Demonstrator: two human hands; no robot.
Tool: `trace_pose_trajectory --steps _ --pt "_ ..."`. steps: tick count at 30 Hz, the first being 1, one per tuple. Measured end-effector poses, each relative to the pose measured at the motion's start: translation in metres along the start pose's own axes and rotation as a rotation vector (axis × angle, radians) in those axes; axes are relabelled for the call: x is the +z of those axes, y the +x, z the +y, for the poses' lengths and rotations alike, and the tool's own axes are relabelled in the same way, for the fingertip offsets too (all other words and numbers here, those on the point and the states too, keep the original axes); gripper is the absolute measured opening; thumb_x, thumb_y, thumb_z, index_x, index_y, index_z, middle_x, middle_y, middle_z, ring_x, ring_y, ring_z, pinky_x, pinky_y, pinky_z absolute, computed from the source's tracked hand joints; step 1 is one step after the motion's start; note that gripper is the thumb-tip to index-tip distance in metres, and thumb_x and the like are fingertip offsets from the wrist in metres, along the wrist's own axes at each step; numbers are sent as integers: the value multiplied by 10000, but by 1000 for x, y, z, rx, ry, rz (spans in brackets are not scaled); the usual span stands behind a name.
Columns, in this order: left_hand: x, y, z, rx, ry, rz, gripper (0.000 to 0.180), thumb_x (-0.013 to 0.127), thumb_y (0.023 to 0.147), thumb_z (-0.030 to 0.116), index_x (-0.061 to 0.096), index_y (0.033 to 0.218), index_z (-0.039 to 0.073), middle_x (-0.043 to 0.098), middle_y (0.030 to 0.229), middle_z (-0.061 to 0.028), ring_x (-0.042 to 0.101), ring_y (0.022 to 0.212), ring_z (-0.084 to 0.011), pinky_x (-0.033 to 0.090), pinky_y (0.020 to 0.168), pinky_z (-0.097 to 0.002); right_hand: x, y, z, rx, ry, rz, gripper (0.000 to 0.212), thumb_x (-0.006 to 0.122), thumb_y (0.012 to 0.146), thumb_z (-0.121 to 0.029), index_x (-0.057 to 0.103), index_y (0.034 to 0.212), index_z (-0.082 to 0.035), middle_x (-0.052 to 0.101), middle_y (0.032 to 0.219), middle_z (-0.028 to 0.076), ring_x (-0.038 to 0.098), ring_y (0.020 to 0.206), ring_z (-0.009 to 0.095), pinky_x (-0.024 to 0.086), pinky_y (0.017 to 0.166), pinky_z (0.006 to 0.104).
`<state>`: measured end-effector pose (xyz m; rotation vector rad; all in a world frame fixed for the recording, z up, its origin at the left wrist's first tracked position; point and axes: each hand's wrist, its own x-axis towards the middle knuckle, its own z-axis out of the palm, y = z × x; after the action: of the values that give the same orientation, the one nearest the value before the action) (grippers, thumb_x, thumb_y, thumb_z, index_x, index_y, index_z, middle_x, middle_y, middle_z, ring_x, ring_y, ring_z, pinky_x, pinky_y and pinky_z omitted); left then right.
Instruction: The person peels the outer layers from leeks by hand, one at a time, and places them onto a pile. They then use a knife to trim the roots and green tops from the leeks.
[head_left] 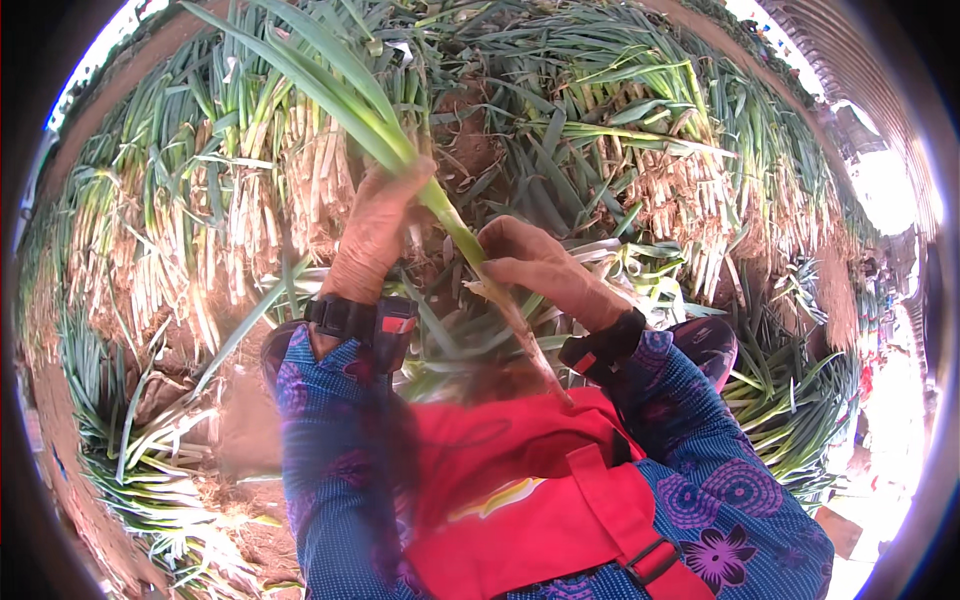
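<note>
A long green onion (455, 226) slants in front of me, leaves toward the upper left and pale root end down by my red apron (500, 425). My left hand (376, 222) is closed around it where the leaves meet the stalk. Lower on the stalk, my right hand (545, 266) presses thumb and fingers against it in a pinch. A torn bit of dry outer skin (478, 288) sticks out just below those fingers. Each wrist wears a dark strap; the left one carries a small box-like device (392, 330).
Bundles of green onions (285, 165) stand in a row ahead, with more bundles (680, 185) at the right. Loose onions (175, 510) lie on the brown soil at lower left, and others (800, 420) at right. Peeled leaves (640, 268) are scattered beyond my right hand.
</note>
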<state>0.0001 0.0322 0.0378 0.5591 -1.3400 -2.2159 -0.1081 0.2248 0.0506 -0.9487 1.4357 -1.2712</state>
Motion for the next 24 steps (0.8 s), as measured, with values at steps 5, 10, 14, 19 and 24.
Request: trace_pose_trajectory --steps 5,10,14,19,24 --pt "-6 1 2 -72 10 -28 372 710 831 288 579 1109 78 607 912 -11 595 781 -132 491 582 -257 -1 6 4 80 32 -23 206 613 831 -147 552 1003 -52 561 894 -16 523 835 60 416 728 216" --pt "-8 5 -11 -72 17 81 374 730 812 272 583 1105 92 608 907 -3 584 780 -136 501 623 -307 6 9 10 137 83 -26 165 626 821 -145 558 956 -77 555 832 -38 515 782 40 397 683 198" --pt "-11 4 -15 -99 73 82 379 748 793 276 593 1081 84 613 901 -8 587 779 -136 505 622 -308 6 10 26 138 102 5 161 638 817 -153 560 935 -78 550 815 -45 515 758 39 398 657 202" --pt "-2 8 -26 -41 170 218 339 760 779 280 619 1002 69 629 842 -19 613 707 -145 511 543 -289 13 6 35 -12 -47 116 210 682 752 -114 554 901 -40 580 786 7 552 659 123 433 568 262" --pt "-4 12 -29 -10 235 276 381 740 791 252 554 1047 39 620 849 -60 627 719 -160 524 496 -277 46 2 38 -488 -935 163 143 612 697 -74 523 808 -61 574 800 100 567 677 294 458 554 364"
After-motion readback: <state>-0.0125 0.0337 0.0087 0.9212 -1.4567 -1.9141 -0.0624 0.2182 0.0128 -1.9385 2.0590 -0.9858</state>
